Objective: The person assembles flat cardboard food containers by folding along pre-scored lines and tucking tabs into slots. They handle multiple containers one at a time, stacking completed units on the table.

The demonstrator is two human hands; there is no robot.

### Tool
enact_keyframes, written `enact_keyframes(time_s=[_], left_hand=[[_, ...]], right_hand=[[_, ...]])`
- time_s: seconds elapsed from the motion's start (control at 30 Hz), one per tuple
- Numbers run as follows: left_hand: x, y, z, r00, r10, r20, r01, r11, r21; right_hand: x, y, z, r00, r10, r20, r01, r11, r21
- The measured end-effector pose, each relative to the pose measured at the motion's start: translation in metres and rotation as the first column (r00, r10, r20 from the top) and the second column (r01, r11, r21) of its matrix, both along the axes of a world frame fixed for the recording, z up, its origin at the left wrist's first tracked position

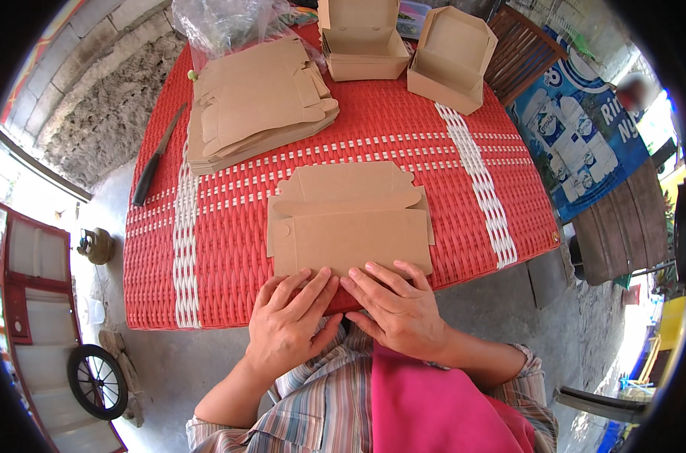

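A flat brown cardboard box blank (350, 234) lies folded on the red woven table in front of me, its scalloped flaps toward the far side. Along its near edge rest the fingertips of my left hand (294, 321), fingers stretched out and thumb apart. My right hand (399, 309) lies the same way at the right part of that edge, fingers extended. Neither hand is wrapped around anything. Behind the blank sits a stack of flat box blanks (256, 94). Two made-up cardboard boxes with raised lids, one (366, 60) near the back middle and one (449, 68) to its right, stand beyond.
A black-handled knife (150, 170) lies at the left edge of the red and white table (343, 143). A clear plastic bag (226, 30) is at the back left. To the right are a wooden chair (520, 53) and a blue banner (577, 128); a wheel (98, 381) stands left.
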State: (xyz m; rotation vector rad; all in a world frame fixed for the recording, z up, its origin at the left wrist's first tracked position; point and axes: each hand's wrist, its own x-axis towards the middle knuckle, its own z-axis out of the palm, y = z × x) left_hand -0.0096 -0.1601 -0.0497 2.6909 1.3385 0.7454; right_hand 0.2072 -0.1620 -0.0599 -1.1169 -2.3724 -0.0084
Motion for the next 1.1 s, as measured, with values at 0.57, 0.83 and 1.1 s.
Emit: enact_keyframes(time_s=[0.57,0.83,1.1], left_hand=[[-0.024,-0.004,0.008,0.852,0.282,0.44,-0.222,0.957,-0.184],[-0.027,0.023,0.012,0.777,0.37,0.51,-0.103,0.873,-0.477],[-0.059,-0.018,-0.002,0.92,-0.346,0.184,0.375,0.913,-0.161]], right_hand=[[0.071,0.001,0.004,0.979,-0.141,-0.144,0.113,0.976,-0.186],[0.07,0.014,0.005,0.936,-0.275,-0.222,0.241,0.956,-0.17],[0.088,-0.005,0.001,0.99,0.094,0.108,-0.091,0.995,-0.031]])
